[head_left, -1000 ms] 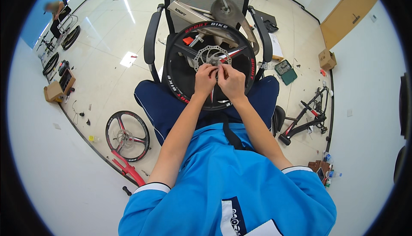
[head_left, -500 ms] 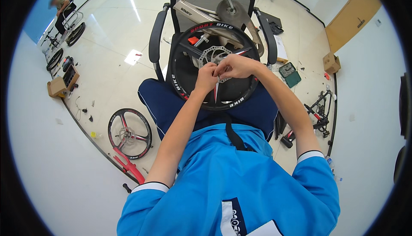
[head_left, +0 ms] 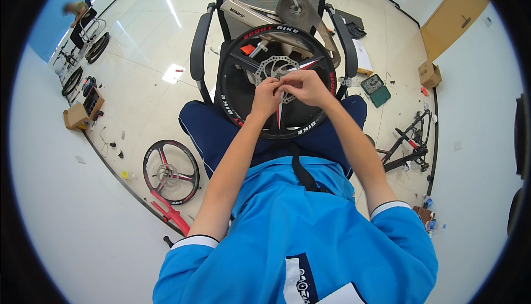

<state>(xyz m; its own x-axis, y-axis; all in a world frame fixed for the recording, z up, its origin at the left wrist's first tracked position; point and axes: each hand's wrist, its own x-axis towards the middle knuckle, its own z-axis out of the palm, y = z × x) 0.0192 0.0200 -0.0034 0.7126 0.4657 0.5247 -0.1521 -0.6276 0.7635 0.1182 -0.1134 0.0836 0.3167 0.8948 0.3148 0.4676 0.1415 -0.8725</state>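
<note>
A black bicycle wheel (head_left: pixel 237 96) with wide red, white and black spokes lies across my thighs and the chair seat. A silver brake disc (head_left: pixel 264 70) sits at its middle. Over the disc's near side, my left hand (head_left: pixel 266 99) is closed in a pinch. My right hand (head_left: pixel 307 87) meets it from the right, thumb and fingers pressed together. Whatever is between the fingertips is too small or hidden to make out. The hands cover part of the disc and hub.
An office chair (head_left: pixel 204 47) faces me, bearing a silver bike frame part (head_left: pixel 249 15) behind the wheel. On the floor lie another wheel (head_left: pixel 191 178) and a red fork (head_left: pixel 168 212) at left, a green case (head_left: pixel 379 95) and black frame (head_left: pixel 406 143) at right. A person (head_left: pixel 77 13) sits far left.
My right hand has turned and drawn in, with its elbow lower and closer to my body. The left hand stays at the disc. The view has shifted slightly.
</note>
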